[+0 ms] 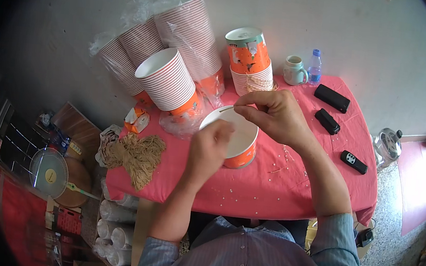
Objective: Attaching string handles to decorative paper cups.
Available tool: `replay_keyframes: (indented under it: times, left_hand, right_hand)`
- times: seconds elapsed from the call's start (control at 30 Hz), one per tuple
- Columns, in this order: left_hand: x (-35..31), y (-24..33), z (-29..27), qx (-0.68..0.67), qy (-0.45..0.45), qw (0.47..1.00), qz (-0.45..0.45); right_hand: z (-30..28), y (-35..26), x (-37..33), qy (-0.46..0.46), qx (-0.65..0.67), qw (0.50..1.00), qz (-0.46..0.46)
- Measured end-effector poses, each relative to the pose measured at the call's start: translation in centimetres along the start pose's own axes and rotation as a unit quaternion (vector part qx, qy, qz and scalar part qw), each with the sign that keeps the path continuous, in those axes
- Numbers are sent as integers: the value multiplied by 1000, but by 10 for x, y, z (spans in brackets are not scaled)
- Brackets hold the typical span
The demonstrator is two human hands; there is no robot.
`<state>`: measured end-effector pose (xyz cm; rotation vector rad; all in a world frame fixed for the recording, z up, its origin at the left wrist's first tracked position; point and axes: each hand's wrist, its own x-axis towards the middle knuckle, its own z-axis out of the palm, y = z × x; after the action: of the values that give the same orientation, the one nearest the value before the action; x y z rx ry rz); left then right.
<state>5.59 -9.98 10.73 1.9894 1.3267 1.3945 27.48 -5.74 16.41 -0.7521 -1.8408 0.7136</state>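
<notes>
Right hand (278, 119) pinches a strand (225, 108) over the tub (241, 160)! Left hand (208, 147) blurred alongside, grip unclear. Pink-covered bench (278, 196) below, grey wall (375, 41) behind.

Mug (294, 74) was at the back of the table near the wall, kinda pale green, with a blue-capped water bottle (315, 68) just beside it. Then a long black case (332, 98), a smaller black gadget (327, 121) and a black remote (354, 162) with light buttons, strung out along that end of the pinkish-red tablecloth (288, 204). Big clear jug (387, 145) on the speckled floor (384, 213), too. Past the other end, a round mesh racket (48, 163), yellow in the middle, and a red plastic basket (70, 221) lower down.
</notes>
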Motion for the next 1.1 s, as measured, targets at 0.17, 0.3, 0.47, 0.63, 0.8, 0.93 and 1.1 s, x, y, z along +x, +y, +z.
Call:
replay_keyframes:
  times: [0.17,0.3,0.47,0.63,0.8,0.93,1.1]
  left_hand:
    - [-23,-11,18,256,-105,959,59]
    - [-27,-21,-6,132,1,991,-38]
    - [-38,-31,-33,-49,15,995,-87]
    - [-58,-40,-44,-38,19,994,-99]
    - [-67,-41,-48,-18,1,995,-96]
    - [-72,-46,-48,-17,-7,997,-80]
    - [-84,-66,-60,-16,-26,996,-80]
  right_hand:
    - [6,-4,1,-3,4,1000,-4]
    - [1,-1,0,6,-36,999,3]
    - [27,24,1,-22,-13,1000,-14]
    - [58,38,-1,-44,-54,995,-77]
    - [53,27,-3,-64,-65,995,-41]
    - [44,24,0,-26,-29,999,-20]
    - [41,27,6,-37,40,997,56]
